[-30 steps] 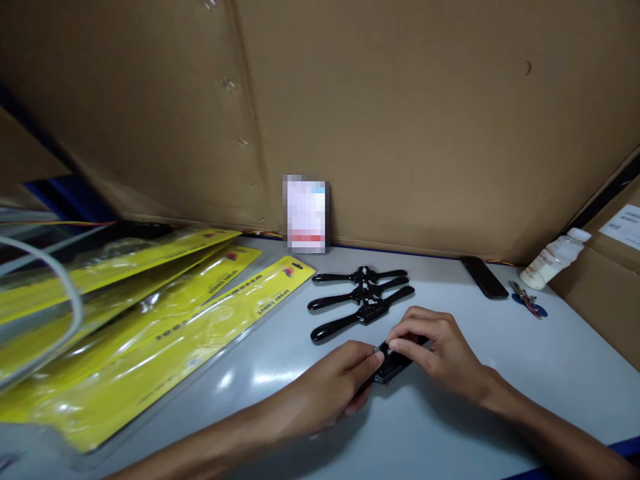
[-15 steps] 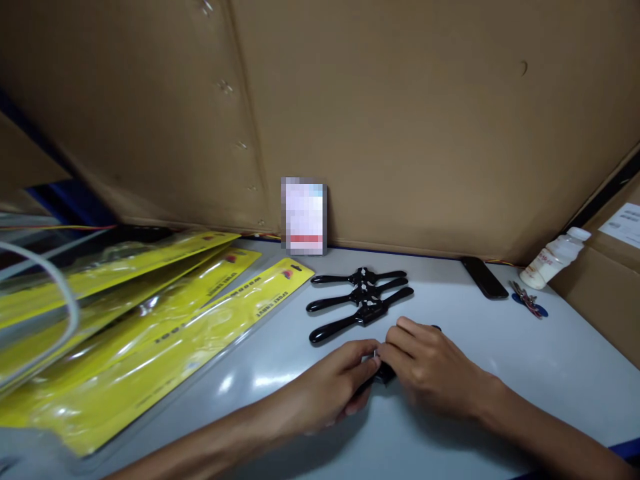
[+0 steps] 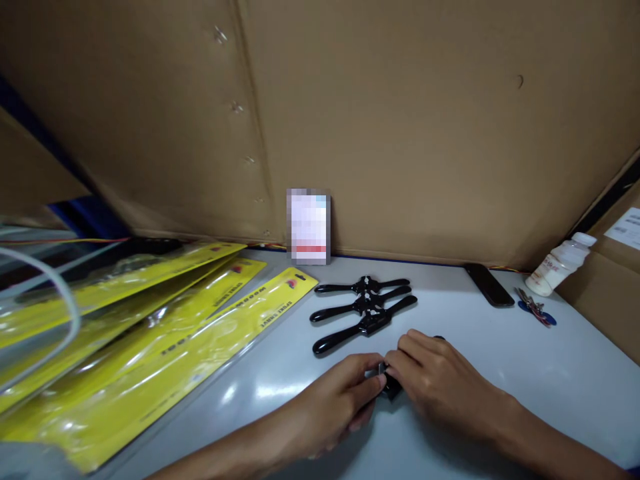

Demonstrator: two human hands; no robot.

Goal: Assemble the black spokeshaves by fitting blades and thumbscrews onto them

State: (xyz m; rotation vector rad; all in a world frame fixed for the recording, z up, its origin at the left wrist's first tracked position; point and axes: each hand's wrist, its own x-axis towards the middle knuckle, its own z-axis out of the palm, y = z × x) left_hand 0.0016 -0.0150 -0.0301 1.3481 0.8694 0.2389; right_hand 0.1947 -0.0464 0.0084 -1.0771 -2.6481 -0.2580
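Between my two hands is a black spokeshave (image 3: 393, 388), low over the grey table and mostly covered by my fingers. My left hand (image 3: 345, 397) is closed around its left part, thumb and forefinger pinching near the middle. My right hand (image 3: 433, 377) is closed over the right part, fingertips meeting the left ones at the centre. A black handle end shows past the right knuckles. Just beyond my hands lie three more black spokeshaves, a near one (image 3: 340, 339), a middle one (image 3: 333, 313) and a far one (image 3: 335, 288), side by side.
Yellow blister packages (image 3: 200, 353) overlap on the left, under a white curved tube (image 3: 70, 300). A phone with a lit, blurred screen (image 3: 309, 227) leans on the cardboard wall (image 3: 400, 133). At right are a dark phone (image 3: 489, 285), keys (image 3: 536, 308) and a white bottle (image 3: 560, 265).
The whole view has shifted slightly, so everything sits a little lower and to the right. Both hands keep their hold on the spokeshave, with barely any change of grip.
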